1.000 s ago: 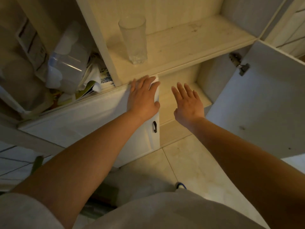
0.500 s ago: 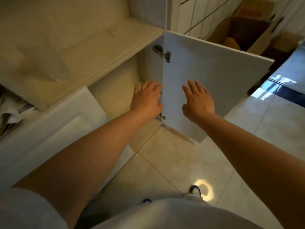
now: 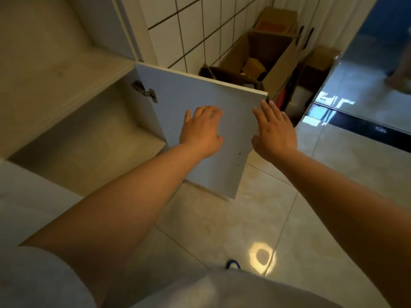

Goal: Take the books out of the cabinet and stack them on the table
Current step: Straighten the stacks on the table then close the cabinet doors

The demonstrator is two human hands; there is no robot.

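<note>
The white cabinet (image 3: pixel 55 90) fills the left of the head view, with its lower compartment (image 3: pixel 89 138) open and no books showing inside. Its door (image 3: pixel 200 92) stands swung out to the right on a metal hinge (image 3: pixel 144 91). My left hand (image 3: pixel 201 132) is stretched out flat in front of the door's inner face, fingers straight. My right hand (image 3: pixel 274 132) is spread open near the door's outer edge. Neither hand holds anything. I cannot tell whether either hand touches the door.
Open cardboard boxes (image 3: pixel 260 54) stand against the tiled wall (image 3: pixel 191 25) behind the door. Glossy floor tiles (image 3: pixel 244 218) spread below. A dark threshold strip (image 3: pixel 355 125) crosses at the right. My shoe tip (image 3: pixel 232 263) shows near the bottom.
The view has swung right, away from the shelf with the glass and the cluttered left compartment. Both hands moved from the cabinet front to the open door, staying open.
</note>
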